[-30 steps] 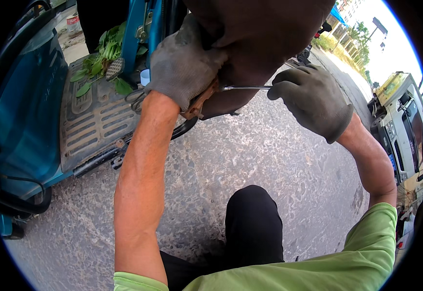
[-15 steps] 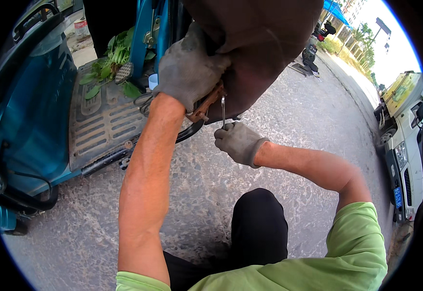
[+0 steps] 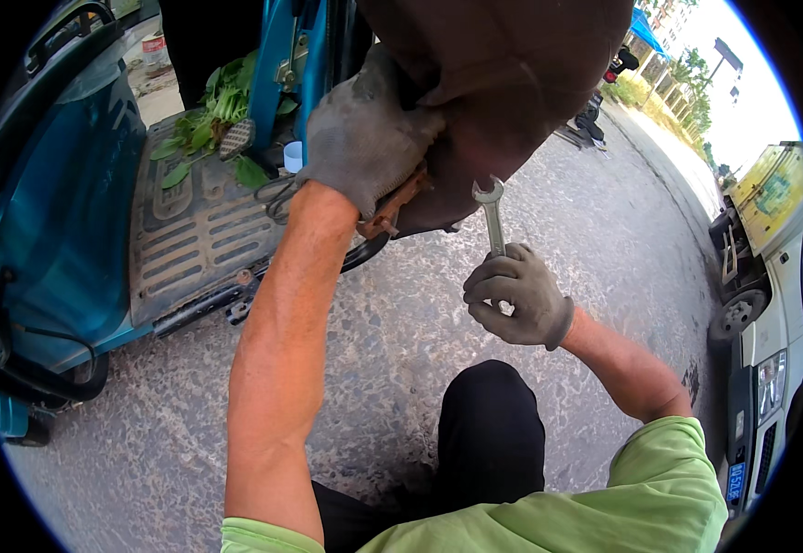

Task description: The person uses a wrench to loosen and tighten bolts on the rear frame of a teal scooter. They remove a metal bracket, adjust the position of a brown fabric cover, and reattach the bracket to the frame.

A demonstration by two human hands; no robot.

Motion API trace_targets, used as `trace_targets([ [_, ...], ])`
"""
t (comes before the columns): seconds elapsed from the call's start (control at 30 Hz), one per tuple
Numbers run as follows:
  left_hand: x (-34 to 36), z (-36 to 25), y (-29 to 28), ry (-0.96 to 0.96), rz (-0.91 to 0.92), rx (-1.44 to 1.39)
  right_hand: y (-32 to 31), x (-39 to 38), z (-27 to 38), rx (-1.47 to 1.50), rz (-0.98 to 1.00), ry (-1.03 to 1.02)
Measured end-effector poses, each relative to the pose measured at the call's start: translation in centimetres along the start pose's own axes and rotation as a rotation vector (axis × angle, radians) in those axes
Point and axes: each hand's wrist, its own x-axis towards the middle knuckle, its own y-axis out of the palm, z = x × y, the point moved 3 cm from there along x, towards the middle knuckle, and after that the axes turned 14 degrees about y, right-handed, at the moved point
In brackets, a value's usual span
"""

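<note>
My right hand (image 3: 521, 295), in a grey work glove, is closed round the shaft of an open-end wrench (image 3: 492, 217). The wrench's jaw points up and stands apart from the vehicle. Also gloved, my left hand (image 3: 364, 134) is closed at the folds of a dark brown cover (image 3: 521, 83) on the front of a blue vehicle. Some of its fingers are hidden behind the cloth. Just below that hand a rusty metal bracket (image 3: 392, 212) shows beneath the cover's edge.
Left of my arm is the vehicle's ribbed footboard (image 3: 203, 244), with green leafy vegetables (image 3: 226, 106) and a white cup (image 3: 293, 157) on it. A teal body panel (image 3: 60, 221) rises at far left. A white truck (image 3: 770, 359) stands at right on the rough pavement (image 3: 595, 387).
My right hand has drawn the wrench away from the rusty bracket, to the right and slightly down. The left hand keeps nearly the same place at the cover. The truck appears closer.
</note>
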Motion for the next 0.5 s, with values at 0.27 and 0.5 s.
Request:
trace_targets([
  [0.27,0.1,-0.7,0.2,0.047,0.042,0.062,9.4,-1.9,-4.4,0.213,0.712,0.625],
  [0.5,0.0,-0.6,-0.5,-0.045,-0.038,-0.117,9.0,3.0,-0.7,0.205,0.436,0.541],
])
